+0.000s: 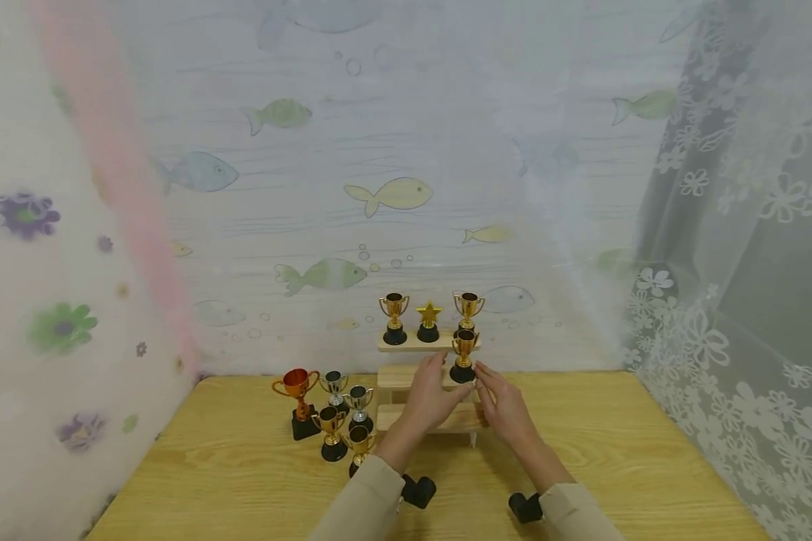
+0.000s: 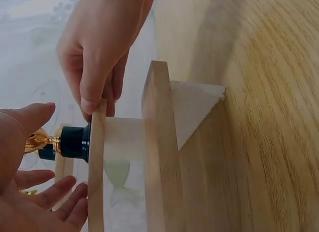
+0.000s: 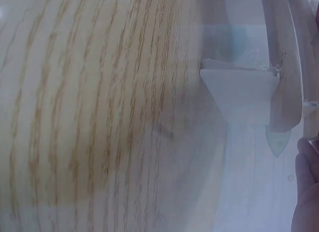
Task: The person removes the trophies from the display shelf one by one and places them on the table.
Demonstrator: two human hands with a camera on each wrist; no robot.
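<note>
A small gold trophy cup on a black base stands upright near the right end of the stand's middle step. My left hand is beside it, thumb and fingers spread around it; the left wrist view shows them apart from its stem. From the other side, my right hand reaches in with its fingertips at the base and the step's end. In the left wrist view, the right thumb lies against the plank's edge. The right wrist view catches only part of the right hand.
On the top step are two gold cups and a star trophy. Left of the stand, a larger orange-red cup, silver cups and gold cups stand on the wooden table. The lowest step is partly covered by my hands.
</note>
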